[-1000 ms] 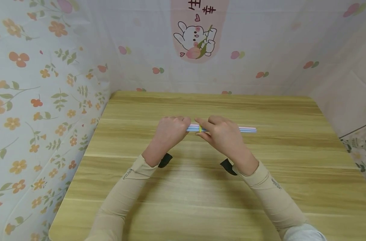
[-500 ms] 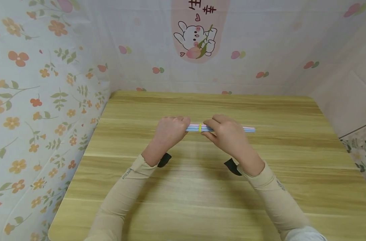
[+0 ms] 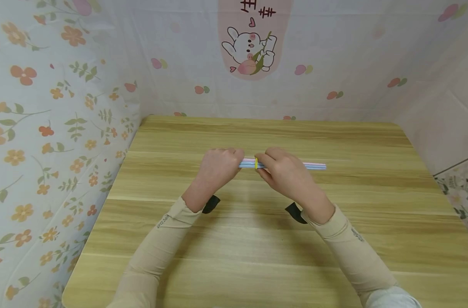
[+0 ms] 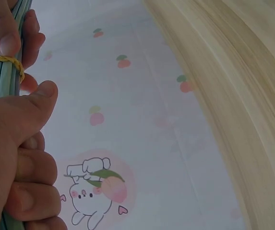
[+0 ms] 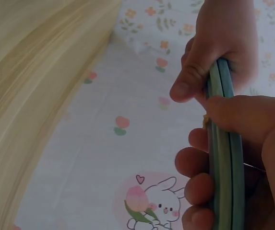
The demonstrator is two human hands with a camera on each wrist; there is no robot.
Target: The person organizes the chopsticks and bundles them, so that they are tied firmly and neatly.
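Note:
A bundle of slim pink and blue sticks [image 3: 315,166] is held level above the table, running left to right in the head view. A yellow rubber band [image 3: 256,163] circles it in the gap between the hands. My left hand [image 3: 220,167] grips the left end, its fingers curled round the sticks. My right hand [image 3: 288,171] grips farther right, its thumb and fingertips right at the band. In the left wrist view the band [image 4: 7,62] sits snug across the sticks, against the right thumb. The right wrist view shows the right fingers curled round the bundle [image 5: 226,182].
A wood-grain table [image 3: 241,256] lies under both forearms. Behind it hangs a white cloth [image 3: 172,42] with a rabbit print, and a flowered cloth [image 3: 45,149] lines the left side. Dark straps [image 3: 295,212] stick out below the wrists.
My right hand's fingertips first slid right, away from the rubber band, then came back left to it. The left hand and the bundle stay almost in place.

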